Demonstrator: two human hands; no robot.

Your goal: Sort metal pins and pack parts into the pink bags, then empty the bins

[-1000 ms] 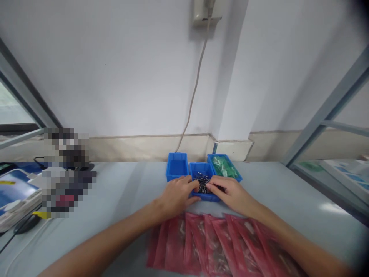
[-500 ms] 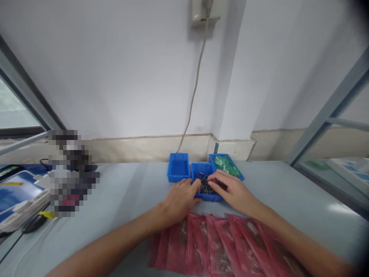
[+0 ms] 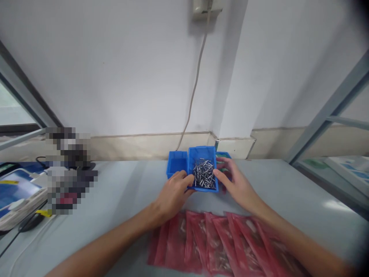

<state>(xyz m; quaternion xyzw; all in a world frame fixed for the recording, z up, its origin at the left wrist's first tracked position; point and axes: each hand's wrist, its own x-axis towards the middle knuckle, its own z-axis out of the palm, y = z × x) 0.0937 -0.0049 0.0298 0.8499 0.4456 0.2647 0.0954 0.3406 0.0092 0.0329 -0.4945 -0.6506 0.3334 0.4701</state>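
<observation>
A blue plastic bin (image 3: 202,152) is tilted toward me, its inside facing the camera. Many small metal pins or screws (image 3: 204,174) lie heaped in its lower part; their exact kind is too small to tell. My left hand (image 3: 176,192) grips the bin's lower left corner, thumb over the rim. On the opposite side my right hand (image 3: 235,181) holds the right wall, thumb at the rim and fingers behind it. A second blue bin (image 3: 178,161), with nothing visible inside, stands just left. Behind my right hand, a third blue bin (image 3: 223,154) with green contents is mostly hidden.
Several red-tinted plastic bags (image 3: 213,242) with small parts inside lie overlapped at the table's (image 3: 121,215) near side. A power strip (image 3: 25,204), cables and a blurred-out area are at the left. A grey cable (image 3: 196,84) runs down the wall.
Both hands have come out of the metal parts and taken hold of the bin's sides. The bin has been tilted up toward me, and the parts have slid to its near end.
</observation>
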